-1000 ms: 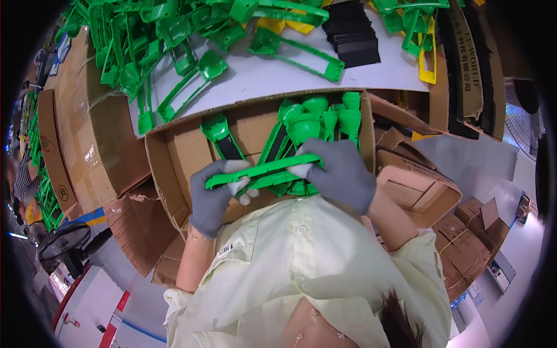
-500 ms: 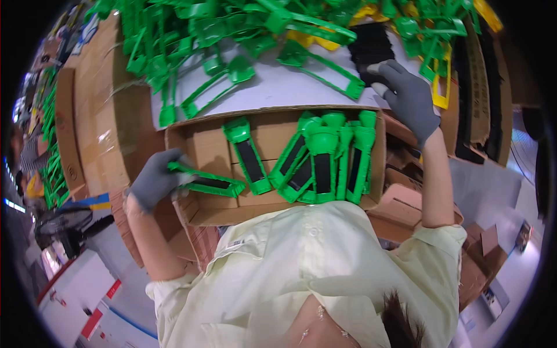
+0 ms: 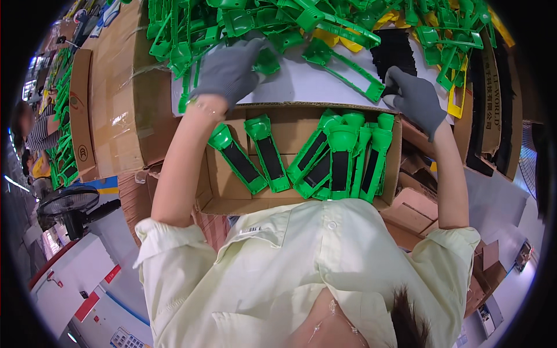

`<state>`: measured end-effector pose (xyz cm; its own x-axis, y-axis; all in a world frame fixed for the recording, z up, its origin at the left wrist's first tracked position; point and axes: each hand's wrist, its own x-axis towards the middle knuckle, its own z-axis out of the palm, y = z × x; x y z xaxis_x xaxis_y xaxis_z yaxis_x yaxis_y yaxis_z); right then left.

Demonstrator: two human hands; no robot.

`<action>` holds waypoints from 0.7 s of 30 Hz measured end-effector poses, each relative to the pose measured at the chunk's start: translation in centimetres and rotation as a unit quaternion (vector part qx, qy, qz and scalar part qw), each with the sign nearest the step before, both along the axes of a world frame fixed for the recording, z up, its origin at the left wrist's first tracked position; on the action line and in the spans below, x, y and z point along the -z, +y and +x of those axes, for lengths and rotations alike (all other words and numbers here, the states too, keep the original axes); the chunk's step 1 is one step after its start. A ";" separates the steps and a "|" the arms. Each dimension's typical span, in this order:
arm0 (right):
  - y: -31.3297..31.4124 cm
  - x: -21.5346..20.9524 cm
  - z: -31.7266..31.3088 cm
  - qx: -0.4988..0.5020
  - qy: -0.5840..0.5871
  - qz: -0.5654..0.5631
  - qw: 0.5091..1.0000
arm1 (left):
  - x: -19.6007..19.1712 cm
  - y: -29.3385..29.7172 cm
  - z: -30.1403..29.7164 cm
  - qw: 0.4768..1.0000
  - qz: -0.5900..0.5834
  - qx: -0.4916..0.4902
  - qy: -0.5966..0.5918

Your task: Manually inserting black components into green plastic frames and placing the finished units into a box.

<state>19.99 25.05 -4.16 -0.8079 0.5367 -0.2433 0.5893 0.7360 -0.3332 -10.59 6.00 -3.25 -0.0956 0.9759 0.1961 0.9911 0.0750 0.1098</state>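
My left hand [image 3: 229, 71], in a grey glove, reaches over the box to the near edge of the pile. It covers much of a green flashlight-shaped plastic housing [image 3: 267, 61]; its fingers are partly hidden, so their grip cannot be told. My right hand [image 3: 419, 100], gloved too, is beside the stack of black strips [image 3: 394, 53]. Its thumb and fingers are bent together, with a small dark bit between them that I cannot make out. In the cardboard box [image 3: 232, 206] below lie several green housings with black inlays, including one at the left [image 3: 239, 162].
A heap of green housings [image 3: 241, 22] with some yellow ones [image 3: 457, 107] covers the far side of the white surface [image 3: 290, 87]. Large cartons [image 3: 110, 104] stand at the left. A black fan [image 3: 69, 209] and another person [image 3: 43, 130] are farther left.
My left hand has let go of a green housing, now lying in the box's left end, and moved up to the pile. My right hand's fingers have drawn together by the black strips.
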 end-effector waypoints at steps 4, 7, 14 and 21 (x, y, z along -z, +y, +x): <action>-1.0 -1.5 1.6 0.042 0.091 -0.003 0.995 | 0.6 1.6 0.8 0.985 -0.153 -0.072 0.020; -1.8 -2.9 3.5 0.164 0.229 -0.055 0.958 | -1.1 0.2 0.2 0.993 -0.031 -0.045 -0.103; -8.3 -6.7 2.9 0.327 0.381 -0.222 0.836 | -9.5 -6.6 2.8 0.881 -0.006 -0.212 -0.422; -13.8 -7.0 -0.9 0.238 0.349 -0.396 0.815 | -3.8 -8.8 8.4 0.538 0.030 -0.201 -0.818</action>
